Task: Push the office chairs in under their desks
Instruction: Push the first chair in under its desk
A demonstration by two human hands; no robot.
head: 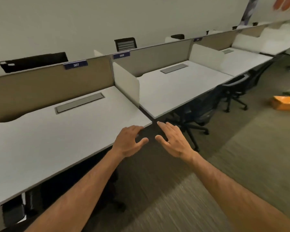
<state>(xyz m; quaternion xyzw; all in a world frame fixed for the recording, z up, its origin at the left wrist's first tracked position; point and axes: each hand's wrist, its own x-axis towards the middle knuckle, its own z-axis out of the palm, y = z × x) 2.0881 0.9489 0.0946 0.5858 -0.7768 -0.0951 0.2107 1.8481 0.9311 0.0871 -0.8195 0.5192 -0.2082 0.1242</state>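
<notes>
Both arms reach forward, bare to the elbow. The left hand is open, fingers spread and slightly curled, its fingertips at the front edge of the near counter close to that counter's right corner; whether they press on the edge or hover just over it cannot be told. The right hand is also open, palm turned left, fingers straight and pointing ahead, held over the carpet just right of the left hand. Neither hand grips anything.

Ahead and right of the right hand, a black chair sits pushed in under the second counter, its wheeled base showing out on the carpet near the fingertips. Farther right, another chair stands at the next counter, its back at the counter edge and its legs out on the floor. Below and left of the left forearm, dark shapes lie in shadow under the near counter; whether that is a chair cannot be told clearly.

Ahead of the left hand, a grey cable hatch is set into the near counter, and behind it a tan partition carries a blue tag reading 307. A white divider stands between the two closest counters. Far right of the right hand, an orange box rests on the carpet.
</notes>
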